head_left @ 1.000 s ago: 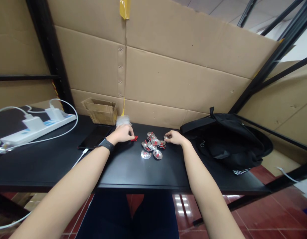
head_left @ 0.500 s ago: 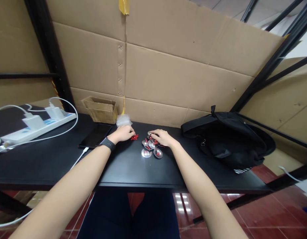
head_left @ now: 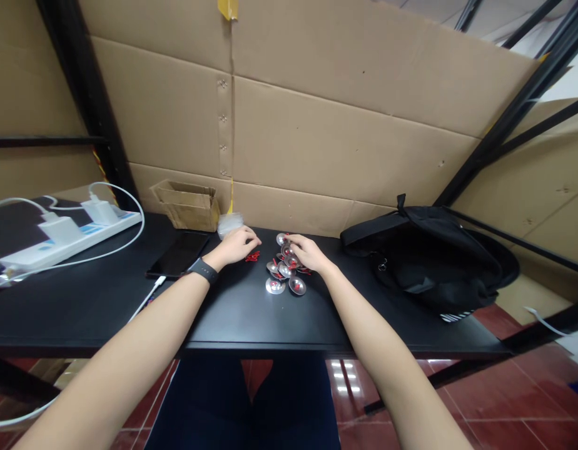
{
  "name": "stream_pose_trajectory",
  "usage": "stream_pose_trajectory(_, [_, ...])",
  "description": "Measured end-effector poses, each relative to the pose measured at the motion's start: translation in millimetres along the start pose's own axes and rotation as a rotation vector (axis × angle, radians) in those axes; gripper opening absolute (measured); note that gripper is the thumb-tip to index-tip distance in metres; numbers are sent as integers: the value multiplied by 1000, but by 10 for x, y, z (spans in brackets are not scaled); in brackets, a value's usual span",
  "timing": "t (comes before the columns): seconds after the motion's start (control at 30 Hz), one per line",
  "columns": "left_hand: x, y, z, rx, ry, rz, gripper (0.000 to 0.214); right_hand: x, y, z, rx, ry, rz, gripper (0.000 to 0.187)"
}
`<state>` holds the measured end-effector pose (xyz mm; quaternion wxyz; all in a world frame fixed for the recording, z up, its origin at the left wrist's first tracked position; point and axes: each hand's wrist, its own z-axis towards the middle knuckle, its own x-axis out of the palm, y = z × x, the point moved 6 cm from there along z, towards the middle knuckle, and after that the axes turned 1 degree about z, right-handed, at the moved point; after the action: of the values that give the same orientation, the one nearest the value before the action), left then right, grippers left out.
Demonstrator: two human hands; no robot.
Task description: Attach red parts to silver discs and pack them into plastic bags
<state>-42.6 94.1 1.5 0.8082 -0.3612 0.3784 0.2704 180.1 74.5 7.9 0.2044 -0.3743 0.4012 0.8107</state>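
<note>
My left hand, with a dark watch band at the wrist, hovers just over a small bunch of red cords on the black table. Its fingers are stretched out and appear to hold nothing. To the right, my right hand pinches a small metal cymbal by its red cord at the far edge of a pile. Several more shiny round cymbals with red cords lie overlapping below that hand, and two of them, including one cymbal, sit nearest me. The fingers hide part of the pile.
A clear plastic bundle and a small cardboard box stand behind my left hand. On the left are a phone and a white power strip with cables. A black bag lies at right. Cardboard panels close off the back.
My right hand has lifted a cymbal slightly away from the pile toward the back. My left hand has risen off the red cords, its fingers straightening.
</note>
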Motion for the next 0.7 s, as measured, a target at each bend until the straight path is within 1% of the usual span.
stream_pose_trajectory(0.1, [10, -141, 3, 66, -67, -94, 33, 13, 94, 18, -8, -56, 215, 45])
stream_pose_trajectory(0.2, [-11, -243, -6, 66, -160, -134, 32, 42, 233, 32, -17, -69, 386, 44])
stream_pose_trajectory(0.3, [-60, -291, -19, 51, -238, -179, 32, 53, 370, 28, -19, -67, 504, 40])
stream_pose_trajectory(0.43, [-101, -313, -24, 55, -259, -232, 25, 87, 462, 9, -11, -44, 624, 39])
stream_pose_trajectory(0.53, [-115, -321, -26, 58, -259, -246, 22, 108, 471, -6, -33, -41, 631, 42])
stream_pose_trajectory(0.6, [-108, -335, -27, 63, -241, -237, 19, 100, 467, -16, -64, -49, 538, 49])
stream_pose_trajectory(0.7, [-78, -375, -32, 87, -196, -225, 19, 62, 459, -32, -116, -86, 352, 64])
